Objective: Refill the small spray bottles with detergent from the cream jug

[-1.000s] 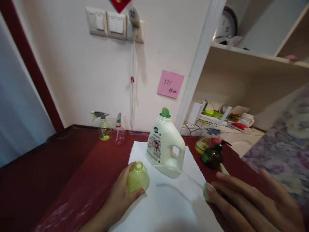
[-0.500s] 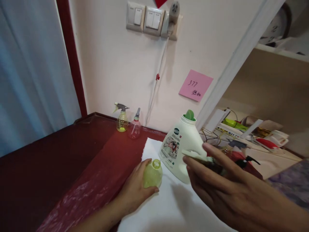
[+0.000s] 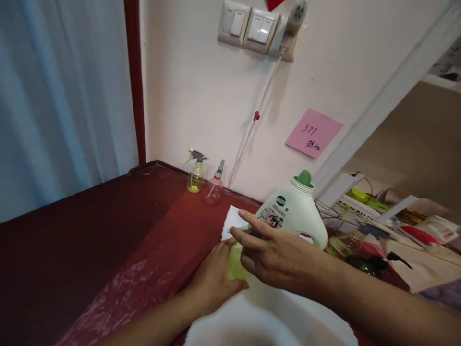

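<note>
The person's left hand [image 3: 214,283] lies low on the table and curves around a yellow-green plastic bottle [image 3: 236,262], with the palm and fingers closed on its side. This bottle stands on a white paper sheet [image 3: 266,324], close to the front of a white detergent jug with green cap [image 3: 293,211]. The right hand [image 3: 279,254] comes from the right side and is over the bottle, half open, with the index finger stretched toward the upper left. A small pale green piece [image 3: 245,229] shows between the fingers, but most of it is hidden, so I cannot tell if the hand really grips it.

For close work like this, the left hand should keep the bottle firm against the paper, and the right hand should move slowly, so the two hands do not push the bottle out of place.

The right hand covers the top of the bottle, and I cannot see its neck. So I cannot tell exactly which way the bottle points. Its long axis seems to run from the paper upward, maybe a little tilted, but this is only my judgement.

Behind, two small spray bottles [image 3: 205,182] stand by the wall on the dark red table top [image 3: 108,230].
</note>
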`<state>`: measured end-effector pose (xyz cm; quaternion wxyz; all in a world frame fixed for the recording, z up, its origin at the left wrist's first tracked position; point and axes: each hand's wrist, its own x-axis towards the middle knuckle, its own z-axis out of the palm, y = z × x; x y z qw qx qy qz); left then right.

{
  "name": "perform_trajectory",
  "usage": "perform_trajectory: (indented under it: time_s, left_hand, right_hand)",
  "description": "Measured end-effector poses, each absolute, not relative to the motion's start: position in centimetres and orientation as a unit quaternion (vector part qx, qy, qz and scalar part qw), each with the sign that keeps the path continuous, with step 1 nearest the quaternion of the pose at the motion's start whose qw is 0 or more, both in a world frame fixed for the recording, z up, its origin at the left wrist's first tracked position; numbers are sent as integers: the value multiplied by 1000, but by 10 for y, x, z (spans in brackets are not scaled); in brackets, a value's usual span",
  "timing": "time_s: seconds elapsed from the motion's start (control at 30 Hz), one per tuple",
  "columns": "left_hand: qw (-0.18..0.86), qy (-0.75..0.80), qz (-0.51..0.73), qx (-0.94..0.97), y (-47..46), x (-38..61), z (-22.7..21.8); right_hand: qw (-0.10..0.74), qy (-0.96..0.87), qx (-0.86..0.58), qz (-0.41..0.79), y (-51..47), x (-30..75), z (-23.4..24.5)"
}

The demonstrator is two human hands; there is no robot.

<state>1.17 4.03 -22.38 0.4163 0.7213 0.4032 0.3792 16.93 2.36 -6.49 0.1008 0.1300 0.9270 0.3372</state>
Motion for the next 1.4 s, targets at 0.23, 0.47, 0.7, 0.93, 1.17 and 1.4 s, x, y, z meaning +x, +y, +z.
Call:
perform_trajectory:
  time_s: [0.23,0.47,0.7,0.93,1.17,1.4]
  left_hand:
    - [404,422,333,740,42,10,-229]
    - [487,318,420,697,40,8,-201]
    - [597,221,474,609,44,16,-185]
    - [636,247,459,569,61,17,-187]
    - [624,271,438,588,62,15,-180]
    - [653,274,413,572,61,12,-174]
  right_hand:
    - [40,936,114,329,33,181,-62]
    - [52,926,77,366,37,185,-63]
    - [35,919,64,388,39,184,-61]
    - [31,926,72,369,43,179,-58]
    - [-11,940,104,326,37,188,-52]
    - [-177,835,520,-12,19,198,-50]
